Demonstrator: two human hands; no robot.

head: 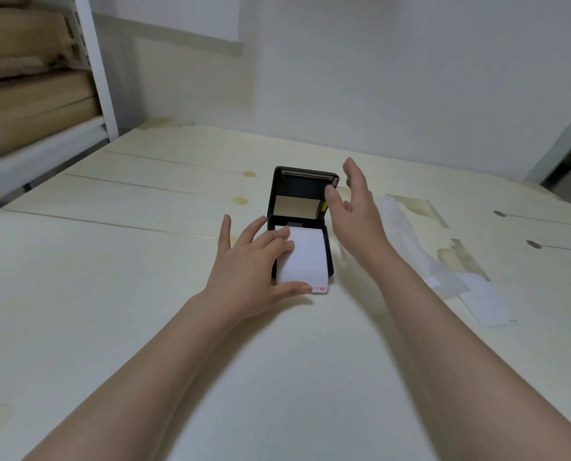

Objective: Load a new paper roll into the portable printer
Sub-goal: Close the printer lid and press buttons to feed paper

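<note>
Left hand point(254, 261) pins the paper tail point(305, 257) flat across the printer point(328, 247); right hand point(353, 201), spread and empty, nears the open lid point(302, 186), likely to close it.

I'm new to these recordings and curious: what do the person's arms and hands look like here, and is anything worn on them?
Both arms are bare from the bottom of the picture to the fingertips: no sleeves show. The left hand and the right hand wear no gloves, and no rings, watch or bracelets can be seen. The fingernails look short and unpainted. No markings or cables are on either arm.
</note>
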